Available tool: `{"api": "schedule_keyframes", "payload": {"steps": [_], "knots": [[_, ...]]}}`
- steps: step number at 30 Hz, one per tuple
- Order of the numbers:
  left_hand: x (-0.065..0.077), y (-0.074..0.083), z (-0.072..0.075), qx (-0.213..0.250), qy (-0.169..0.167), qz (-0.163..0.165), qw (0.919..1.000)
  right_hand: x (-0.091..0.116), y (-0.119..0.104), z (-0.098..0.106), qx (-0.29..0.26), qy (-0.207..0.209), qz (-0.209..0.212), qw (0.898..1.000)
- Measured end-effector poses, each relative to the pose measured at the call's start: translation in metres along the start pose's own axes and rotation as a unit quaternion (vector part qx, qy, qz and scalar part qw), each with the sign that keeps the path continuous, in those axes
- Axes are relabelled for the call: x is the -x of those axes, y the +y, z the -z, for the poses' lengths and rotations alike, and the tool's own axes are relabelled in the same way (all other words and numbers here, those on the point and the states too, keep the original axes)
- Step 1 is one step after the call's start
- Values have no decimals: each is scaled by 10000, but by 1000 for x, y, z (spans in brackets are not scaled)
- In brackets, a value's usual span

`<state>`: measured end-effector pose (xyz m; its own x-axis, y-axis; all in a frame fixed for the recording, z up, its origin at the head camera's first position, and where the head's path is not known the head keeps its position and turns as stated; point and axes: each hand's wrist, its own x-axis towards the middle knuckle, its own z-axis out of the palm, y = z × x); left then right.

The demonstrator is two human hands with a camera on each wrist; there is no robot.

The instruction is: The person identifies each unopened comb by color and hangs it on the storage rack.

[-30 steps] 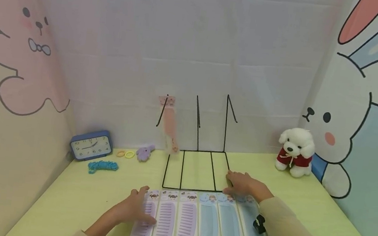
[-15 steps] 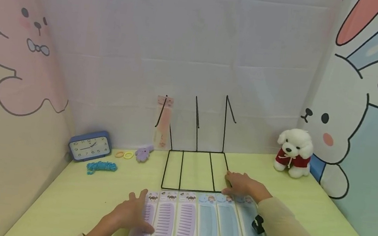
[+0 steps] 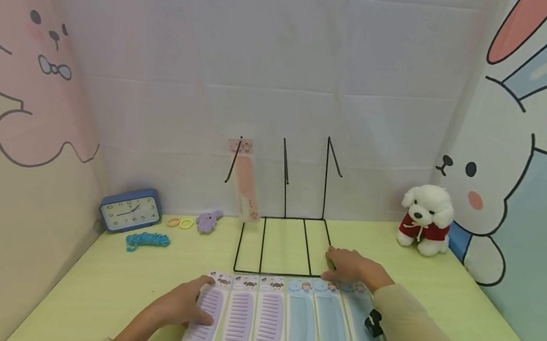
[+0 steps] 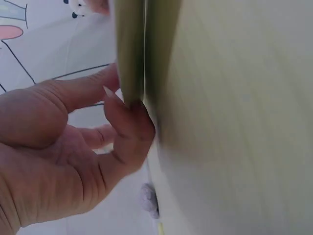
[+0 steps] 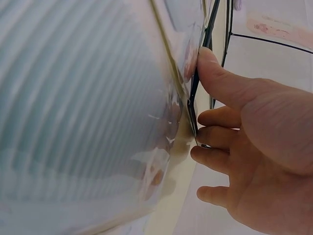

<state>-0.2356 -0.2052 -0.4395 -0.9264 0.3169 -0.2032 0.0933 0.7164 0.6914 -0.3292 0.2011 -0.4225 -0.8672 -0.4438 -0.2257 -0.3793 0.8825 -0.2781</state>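
A black wire rack (image 3: 324,187) with three hooks stands mid-table. A pink comb pack (image 3: 245,181) hangs from its left hook. Several packed combs lie in a row at the front, purple ones (image 3: 240,318) on the left and blue ones (image 3: 301,325) on the right. My left hand (image 3: 182,305) pinches the left edge of the leftmost purple comb pack (image 3: 209,312); the left wrist view shows its thumb and fingers (image 4: 122,122) closed on a thin edge. My right hand (image 3: 351,266) grips the rack's front right corner, with its thumb (image 5: 215,78) against the wire (image 5: 211,29) beside a blue comb pack (image 5: 88,98).
A blue clock (image 3: 130,209), a blue cord bundle (image 3: 147,240), two hair ties (image 3: 181,223) and a small purple plush (image 3: 208,220) sit at the back left of the green table (image 3: 442,291). A white plush dog (image 3: 425,217) sits at the back right. Printed walls close in three sides.
My left hand slid from the top of the leftmost purple pack to its left edge, and the pack's near end shifted left. The pink pack swings on its hook. The right hand stayed put.
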Motion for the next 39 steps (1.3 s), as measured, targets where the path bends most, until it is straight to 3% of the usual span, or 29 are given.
{"api": "schedule_keyframes", "payload": {"steps": [8, 14, 18, 23, 27, 29, 35, 39], "knots": [[6, -4, 14, 757, -192, -154, 9968, 0, 0, 0, 7, -46, 12, 10000], [11, -6, 19, 1664, -589, -133, 9842, 0, -1, 0, 4, -25, 78, 10000], [13, -9, 23, 1905, -701, -253, 9789, 0, -1, -1, -11, -36, 93, 9999], [17, -6, 33, 1794, -624, -521, 9804, 1, -1, 1, 25, -39, 81, 10000], [19, 1, 39, 1985, -565, -766, 9755, 1, -1, 3, -39, -7, 54, 10000], [19, 5, 39, 2160, -534, -874, 9710, 1, -2, 3, -21, -19, 53, 10000], [19, 25, 33, 2213, -219, -1194, 9676, -1, -1, 2, 88, -31, 45, 9999], [21, 41, 31, 2227, -32, -1745, 9591, -1, -2, 2, 161, -46, 58, 9998]]}}
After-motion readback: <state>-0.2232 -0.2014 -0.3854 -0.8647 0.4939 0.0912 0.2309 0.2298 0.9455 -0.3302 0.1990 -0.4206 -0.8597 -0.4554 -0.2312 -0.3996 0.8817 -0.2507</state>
